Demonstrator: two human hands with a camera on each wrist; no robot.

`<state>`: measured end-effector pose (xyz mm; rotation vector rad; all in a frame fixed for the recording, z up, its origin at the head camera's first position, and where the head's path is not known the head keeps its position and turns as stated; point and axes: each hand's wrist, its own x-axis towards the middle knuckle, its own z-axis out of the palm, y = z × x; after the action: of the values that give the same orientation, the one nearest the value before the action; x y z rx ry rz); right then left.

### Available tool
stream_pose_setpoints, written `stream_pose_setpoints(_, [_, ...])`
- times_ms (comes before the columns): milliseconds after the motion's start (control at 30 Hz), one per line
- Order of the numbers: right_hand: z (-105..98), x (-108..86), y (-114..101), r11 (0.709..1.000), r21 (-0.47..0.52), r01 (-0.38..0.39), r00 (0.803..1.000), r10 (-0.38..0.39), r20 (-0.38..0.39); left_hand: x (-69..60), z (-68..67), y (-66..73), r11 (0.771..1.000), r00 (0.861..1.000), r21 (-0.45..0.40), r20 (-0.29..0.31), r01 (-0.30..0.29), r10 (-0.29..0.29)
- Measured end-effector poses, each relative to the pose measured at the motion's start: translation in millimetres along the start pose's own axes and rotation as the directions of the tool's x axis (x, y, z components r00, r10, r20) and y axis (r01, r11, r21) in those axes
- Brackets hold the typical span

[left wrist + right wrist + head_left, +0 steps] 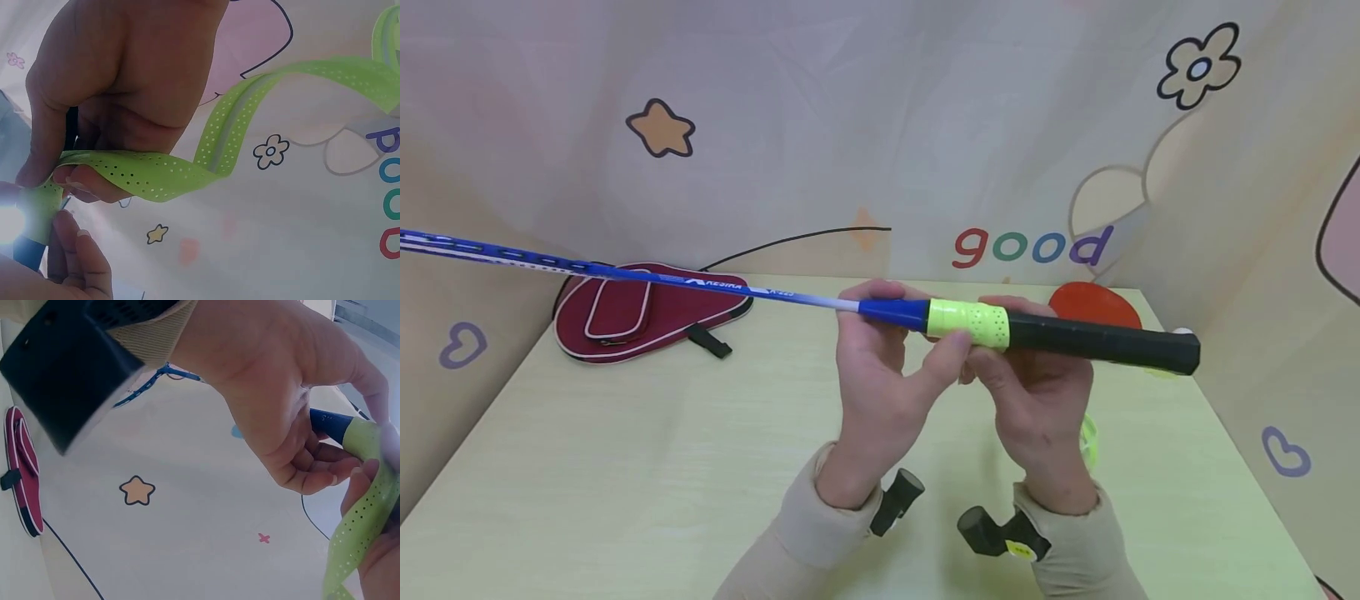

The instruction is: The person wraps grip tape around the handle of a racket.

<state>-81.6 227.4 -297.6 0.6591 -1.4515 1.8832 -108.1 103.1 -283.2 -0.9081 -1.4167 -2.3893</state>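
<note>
A badminton racket with a blue shaft and black handle is held level above the table. Yellow-green perforated overgrip tape is wound round the handle's upper end, beside the blue cone. My left hand grips the racket there, its thumb pressing on the wound tape. Close beside it, my right hand pinches the tape at the handle's underside. From the right hand a loose, twisted length of tape runs off in the left wrist view. Handle and tape hide some fingertips.
A dark red racket bag with white piping lies at the table's back left. Behind the handle, at the back right, is a rounded red-orange object, partly hidden. Patterned cloth surrounds the table.
</note>
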Motion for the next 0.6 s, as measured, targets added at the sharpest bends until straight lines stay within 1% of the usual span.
stream_pose_setpoints(100, [-1.3,-0.4,-0.4,1.000,-0.024,-0.002,1.000,0.003,0.020,-0.2,0.7,-0.6,1.000,1.000,0.002,-0.010,-0.003,0.003])
stream_pose_setpoints(200, [-1.2,-0.7,0.1,1.000,-0.030,0.000,1.000,0.000,0.024,-0.3,1.0,-1.2,1.000,1.000,0.011,-0.017,-0.002,0.002])
stream_pose_setpoints(333, [0.7,0.1,1.4,0.999,0.010,0.033,0.999,-0.033,0.002,-0.9,1.3,-1.4,1.000,0.999,0.017,-0.028,0.017,-0.017])
stream_pose_setpoints(433, [2.4,0.9,1.6,0.998,0.032,0.054,0.998,-0.053,-0.020,-1.0,1.6,-0.4,0.999,0.999,0.002,-0.028,0.038,-0.038])
stream_pose_setpoints(500, [3.2,1.8,1.1,0.998,0.029,0.059,0.998,-0.058,-0.032,-0.6,2.1,0.8,0.999,0.999,-0.021,-0.014,0.040,-0.041])
stream_pose_setpoints(600, [2.8,2.6,0.2,0.998,0.022,0.050,0.998,-0.049,-0.049,0.5,2.9,2.5,0.997,0.999,-0.073,0.032,0.022,-0.020])
